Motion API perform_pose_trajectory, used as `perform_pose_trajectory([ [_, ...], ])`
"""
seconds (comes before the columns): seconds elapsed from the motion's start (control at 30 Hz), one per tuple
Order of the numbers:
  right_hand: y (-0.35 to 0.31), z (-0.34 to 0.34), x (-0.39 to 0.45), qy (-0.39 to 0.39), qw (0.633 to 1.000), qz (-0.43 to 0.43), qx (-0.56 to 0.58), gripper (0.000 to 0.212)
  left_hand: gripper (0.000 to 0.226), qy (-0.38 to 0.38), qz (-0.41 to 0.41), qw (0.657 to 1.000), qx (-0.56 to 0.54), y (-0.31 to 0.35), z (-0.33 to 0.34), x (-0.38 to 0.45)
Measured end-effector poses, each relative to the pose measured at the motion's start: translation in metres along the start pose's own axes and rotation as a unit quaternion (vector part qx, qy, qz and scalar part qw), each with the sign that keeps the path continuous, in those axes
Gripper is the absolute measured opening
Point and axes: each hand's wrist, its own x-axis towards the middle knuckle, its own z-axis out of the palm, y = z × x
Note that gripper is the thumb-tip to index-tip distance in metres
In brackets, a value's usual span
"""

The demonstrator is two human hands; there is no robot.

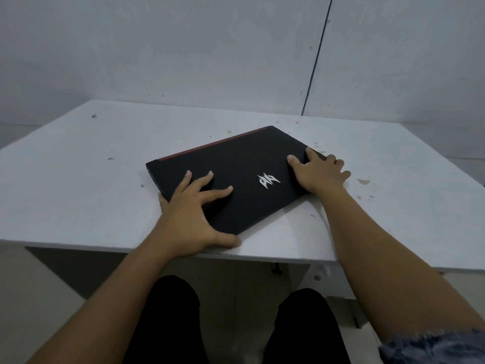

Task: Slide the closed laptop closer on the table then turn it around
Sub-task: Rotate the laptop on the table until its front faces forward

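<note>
Your table is white, speckled with small stains, and its far edge sits against a pale wall. The laptop lies closed and flat on it, black, skewed to the table's edges — one corner points at the near edge, just short of it, and the opposite corner points toward the far edge. The whole thing sits near the middle of the table's width, in the near half. A red strip runs along its far-left side, and a silver logo shows on the lid, right of centre.

Your left hand is spread wide over the laptop's near-left part: fingers flat on the lid, thumb hooked at the near corner, the outermost finger down over the left side. It presses and grips the laptop rather than closing into a fist. Your right hand rests on the right corner — thumb and one finger on the lid, the others curled over the edge onto the table side, holding that corner.
</note>
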Motion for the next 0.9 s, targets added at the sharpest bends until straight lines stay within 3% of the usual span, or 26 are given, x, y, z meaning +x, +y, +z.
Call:
perform_pose_trajectory([
  [0.13,0.0,0.002,-0.011,0.007,1.0,0.014,-0.016,0.081,0.118,-0.009,-0.014,1.0,-0.016,-0.004,-0.006,-0.004],
  [0.23,-0.004,-0.004,-0.004,-0.008,0.998,-0.001,-0.055,0.082,0.157,0.057,-0.152,0.985,-0.064,0.016,0.005,-0.013],
  [0.33,-0.005,-0.011,0.01,-0.022,0.997,-0.061,-0.044,0.079,0.167,0.105,-0.219,0.967,-0.082,0.035,0.018,-0.013],
  [0.5,-0.004,-0.014,0.02,-0.021,0.994,-0.102,-0.023,0.077,0.138,0.165,-0.195,0.966,-0.029,0.042,0.036,-0.005],
  [0.67,-0.002,-0.013,0.013,-0.009,0.995,-0.092,-0.033,0.077,0.107,0.151,-0.184,0.971,0.035,0.039,0.035,-0.005],
  [0.9,0.008,-0.009,-0.017,0.01,0.999,-0.048,-0.022,0.075,0.086,0.18,-0.142,0.972,0.052,0.016,0.023,-0.003],
])
